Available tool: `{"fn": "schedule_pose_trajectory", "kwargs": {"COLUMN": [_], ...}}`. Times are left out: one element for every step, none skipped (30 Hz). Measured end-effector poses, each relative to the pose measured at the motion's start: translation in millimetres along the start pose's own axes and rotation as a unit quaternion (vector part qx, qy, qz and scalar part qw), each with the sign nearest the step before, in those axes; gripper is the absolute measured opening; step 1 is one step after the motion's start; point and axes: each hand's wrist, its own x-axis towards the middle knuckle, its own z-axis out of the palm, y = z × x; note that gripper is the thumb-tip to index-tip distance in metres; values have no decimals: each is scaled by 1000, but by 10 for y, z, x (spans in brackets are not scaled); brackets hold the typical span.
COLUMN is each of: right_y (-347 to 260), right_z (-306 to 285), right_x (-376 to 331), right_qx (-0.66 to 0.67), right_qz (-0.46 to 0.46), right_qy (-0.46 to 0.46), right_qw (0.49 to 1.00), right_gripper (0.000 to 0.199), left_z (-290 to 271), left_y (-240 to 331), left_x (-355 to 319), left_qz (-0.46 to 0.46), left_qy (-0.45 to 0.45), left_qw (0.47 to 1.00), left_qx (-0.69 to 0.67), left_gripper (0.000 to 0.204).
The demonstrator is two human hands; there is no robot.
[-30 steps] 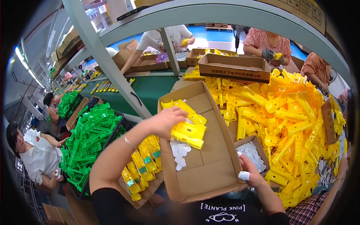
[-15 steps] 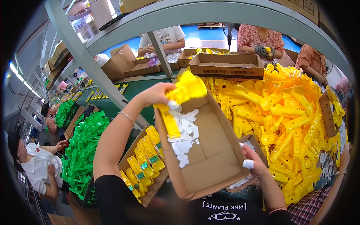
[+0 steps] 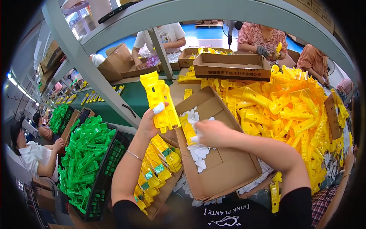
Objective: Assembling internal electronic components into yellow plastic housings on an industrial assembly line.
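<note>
My left hand grips a long yellow plastic housing, held upright above the left edge of an open cardboard box. A white guard covers the thumb tip. My right hand reaches down into that box, fingers curled over a heap of small white plastic pieces; whether it holds one is hidden. One more yellow part lies in the box beside the white pieces.
A big heap of yellow housings fills the right side. A lower box of finished yellow parts sits left of my box, a black crate of green housings farther left. Other people work across the table and at left.
My left hand has lifted the yellow housing out of the box and raised it. My right hand left the box's near corner and moved into the white pieces.
</note>
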Motion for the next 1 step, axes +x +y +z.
{"fn": "schedule_pose_trajectory", "kwargs": {"right_y": [-132], "right_z": [42], "right_x": [241], "right_qx": [-3], "right_qz": [80], "right_qy": [-97], "right_qw": [992], "right_gripper": [52], "left_z": [-17], "left_y": [-21], "left_x": [-12], "left_qz": [21], "left_qy": [27], "left_qw": [999], "left_qx": [-12], "left_gripper": [48]}}
